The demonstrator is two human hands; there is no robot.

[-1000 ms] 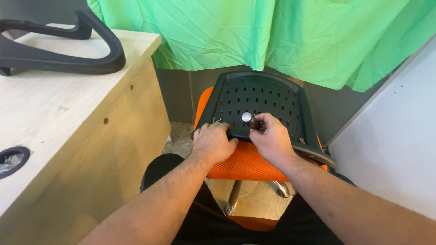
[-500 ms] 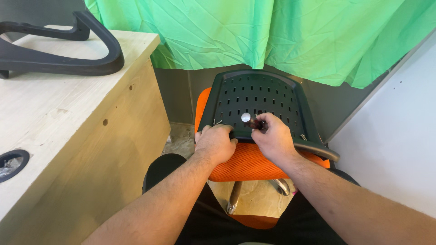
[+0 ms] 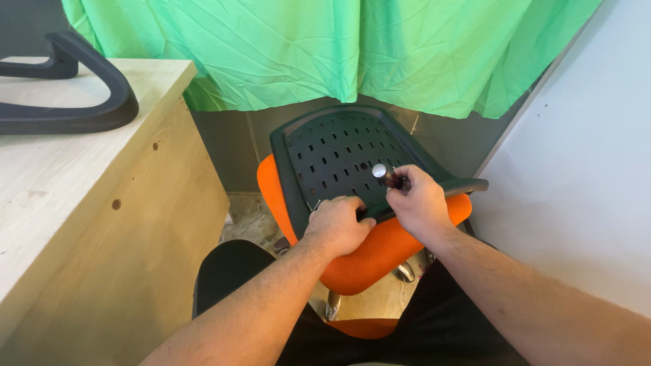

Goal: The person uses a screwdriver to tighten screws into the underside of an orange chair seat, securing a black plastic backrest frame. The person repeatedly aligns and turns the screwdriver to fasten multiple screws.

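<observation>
A black perforated plastic chair back (image 3: 339, 152) lies flat on an orange mesh seat cushion (image 3: 369, 254). My left hand (image 3: 337, 226) presses on the near edge of the black back, fingers curled over it. My right hand (image 3: 417, 201) grips a tool with a dark handle and a round silver end cap (image 3: 380, 171), held upright against the black panel near its front right part. The tool's tip is hidden by my fingers. A black armrest end (image 3: 468, 184) sticks out to the right of my right hand.
A light wooden desk (image 3: 74, 203) stands at the left, with a curved black plastic chair part (image 3: 74, 112) on top. A green cloth (image 3: 339, 47) hangs behind the chair. A white wall (image 3: 583, 190) is at the right. The chair's chrome base (image 3: 405, 272) shows below the seat.
Both hands have stayed in nearly the same place on the chair back. The view has shifted slightly; my right hand still holds the tool on the panel.
</observation>
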